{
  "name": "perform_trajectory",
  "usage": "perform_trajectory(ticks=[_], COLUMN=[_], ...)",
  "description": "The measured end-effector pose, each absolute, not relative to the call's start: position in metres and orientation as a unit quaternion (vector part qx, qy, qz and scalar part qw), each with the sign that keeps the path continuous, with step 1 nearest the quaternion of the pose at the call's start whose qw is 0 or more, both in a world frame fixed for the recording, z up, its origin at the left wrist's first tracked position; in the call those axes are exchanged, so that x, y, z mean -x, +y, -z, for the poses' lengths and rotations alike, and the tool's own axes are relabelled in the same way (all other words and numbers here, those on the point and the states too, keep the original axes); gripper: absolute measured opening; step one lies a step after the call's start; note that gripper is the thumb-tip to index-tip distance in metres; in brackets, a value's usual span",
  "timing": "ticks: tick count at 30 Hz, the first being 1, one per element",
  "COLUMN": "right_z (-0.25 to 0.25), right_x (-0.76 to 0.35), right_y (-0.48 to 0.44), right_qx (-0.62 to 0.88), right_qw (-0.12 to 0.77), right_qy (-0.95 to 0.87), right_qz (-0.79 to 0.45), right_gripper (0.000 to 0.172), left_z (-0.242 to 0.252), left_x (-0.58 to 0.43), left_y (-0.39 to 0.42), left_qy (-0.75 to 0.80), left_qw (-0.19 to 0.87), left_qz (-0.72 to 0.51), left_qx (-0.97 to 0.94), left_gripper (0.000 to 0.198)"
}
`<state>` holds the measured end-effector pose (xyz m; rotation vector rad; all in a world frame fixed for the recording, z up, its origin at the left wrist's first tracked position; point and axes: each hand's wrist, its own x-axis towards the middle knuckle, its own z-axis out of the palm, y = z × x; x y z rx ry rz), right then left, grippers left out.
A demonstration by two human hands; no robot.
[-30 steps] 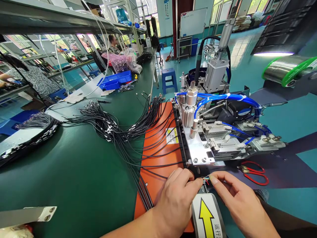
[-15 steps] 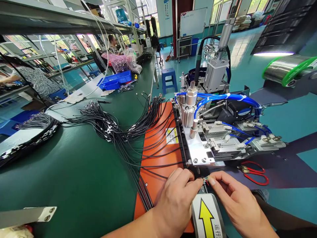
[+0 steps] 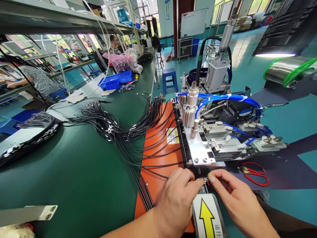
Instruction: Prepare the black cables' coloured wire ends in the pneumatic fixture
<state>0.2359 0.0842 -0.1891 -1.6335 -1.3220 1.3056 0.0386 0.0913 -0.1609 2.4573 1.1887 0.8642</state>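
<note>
Head view: left hand (image 3: 180, 197) and right hand (image 3: 235, 193) pinch coloured wires (image 3: 206, 180) at five o'clock. Blue tray (image 3: 125, 78) at ten o'clock: contents indistinct.

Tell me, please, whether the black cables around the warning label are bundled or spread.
Spread: orange panel shows between the black cables.

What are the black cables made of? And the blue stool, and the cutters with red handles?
Cables: probably rubber or soft plastic outside, since they're smooth and bend easily; insides hidden. Stool: likely plastic; smooth, even blue. Cutters: shiny grey metal; smooth red handles, perhaps plastic-coated.
</note>
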Motion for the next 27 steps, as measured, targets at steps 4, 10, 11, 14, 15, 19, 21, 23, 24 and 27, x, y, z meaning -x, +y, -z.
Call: perform_trajectory(ticks=[4, 10, 11, 14, 15, 19, 21, 23, 24, 27], right_z=[0.194, 0.195, 0.194, 0.192, 0.191, 0.188, 0.186, 0.185, 0.184, 0.181], right_x=[-0.236, -0.242, -0.243, -0.243, -0.242, -0.237, -0.235, -0.235, -0.235, -0.234], right_y=[0.083, 0.075, 0.072, 0.067, 0.067, 0.069, 0.070, 0.070, 0.070, 0.071], right_qx=[0.620, 0.657, 0.653, 0.600, 0.584, 0.596, 0.621, 0.638, 0.641, 0.623], right_qw=[0.327, 0.313, 0.309, 0.309, 0.315, 0.314, 0.306, 0.301, 0.301, 0.314], right_qy=[-0.512, -0.453, -0.441, -0.423, -0.419, -0.442, -0.484, -0.535, -0.563, -0.647], right_qz=[-0.496, -0.516, -0.532, -0.605, -0.620, -0.593, -0.535, -0.465, -0.426, -0.309], right_gripper=[0.040, 0.051, 0.051, 0.047, 0.045, 0.041, 0.041, 0.039, 0.038, 0.032], left_z=[0.161, 0.161, 0.161, 0.161, 0.161, 0.163, 0.163, 0.163, 0.163, 0.161], left_x=[-0.038, -0.038, -0.038, -0.038, -0.038, -0.039, -0.039, -0.039, -0.039, -0.039], left_y=[0.091, 0.091, 0.091, 0.091, 0.091, 0.091, 0.091, 0.091, 0.091, 0.091], left_qy=[0.414, 0.420, 0.420, 0.420, 0.421, 0.423, 0.422, 0.422, 0.421, 0.418], left_qw=[0.133, 0.141, 0.144, 0.147, 0.145, 0.141, 0.141, 0.142, 0.143, 0.146], left_qz=[-0.301, -0.291, -0.288, -0.285, -0.287, -0.291, -0.294, -0.295, -0.296, -0.297], left_qx=[-0.849, -0.848, -0.848, -0.849, -0.848, -0.846, -0.846, -0.845, -0.846, -0.846], left_gripper=[0.027, 0.027, 0.027, 0.026, 0.026, 0.026, 0.027, 0.026, 0.025, 0.025])
